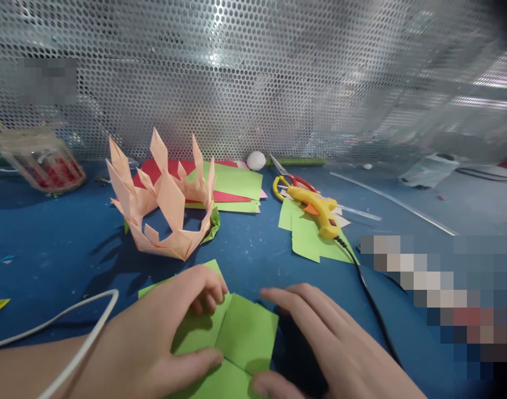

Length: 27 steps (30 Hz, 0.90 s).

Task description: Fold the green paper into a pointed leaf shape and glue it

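Lying between left hand and right hand, both grips wide, is green paper.

I'm at a craft workspace: glue gun, scissors, paper crown and folded green paper share my blue table, backed by a blurry perforated screen, probably metal.

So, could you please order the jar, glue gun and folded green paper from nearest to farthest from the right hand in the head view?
1. Folded green paper, beside the right hand
2. Glue gun, beyond that hand
3. Jar, at far left
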Each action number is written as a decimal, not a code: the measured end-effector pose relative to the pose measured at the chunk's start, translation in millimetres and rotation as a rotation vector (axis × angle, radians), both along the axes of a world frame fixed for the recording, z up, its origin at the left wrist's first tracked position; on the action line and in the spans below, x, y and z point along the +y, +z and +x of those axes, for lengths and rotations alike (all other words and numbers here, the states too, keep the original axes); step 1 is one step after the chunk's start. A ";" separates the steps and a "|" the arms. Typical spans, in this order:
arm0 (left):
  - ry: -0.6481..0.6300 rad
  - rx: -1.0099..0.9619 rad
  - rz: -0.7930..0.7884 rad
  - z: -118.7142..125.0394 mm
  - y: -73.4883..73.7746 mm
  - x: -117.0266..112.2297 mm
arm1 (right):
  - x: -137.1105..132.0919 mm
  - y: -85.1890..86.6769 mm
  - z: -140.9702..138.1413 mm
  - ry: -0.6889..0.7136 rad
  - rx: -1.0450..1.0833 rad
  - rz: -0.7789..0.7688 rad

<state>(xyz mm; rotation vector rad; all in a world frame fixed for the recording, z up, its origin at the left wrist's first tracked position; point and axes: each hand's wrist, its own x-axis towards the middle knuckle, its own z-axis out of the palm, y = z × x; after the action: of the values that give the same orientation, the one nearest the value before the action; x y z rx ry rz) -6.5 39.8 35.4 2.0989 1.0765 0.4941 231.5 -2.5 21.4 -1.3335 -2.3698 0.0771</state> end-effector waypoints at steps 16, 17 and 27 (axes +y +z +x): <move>-0.283 -0.089 0.485 2.4 -0.7 -3.4 | 3.8 1.8 -6.7 0.167 0.255 -0.082; -0.290 -0.066 0.559 3.0 0.9 -3.7 | 4.6 2.0 -6.3 0.193 0.254 -0.100; -0.249 -0.132 0.680 -2.0 -22.0 -6.1 | 10.4 6.2 -4.5 0.420 0.093 -0.050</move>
<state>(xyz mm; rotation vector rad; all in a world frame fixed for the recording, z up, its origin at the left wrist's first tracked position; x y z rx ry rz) -8.5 33.6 13.5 2.6875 0.5966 0.9564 226.9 7.9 27.6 -0.8116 -2.5407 0.3143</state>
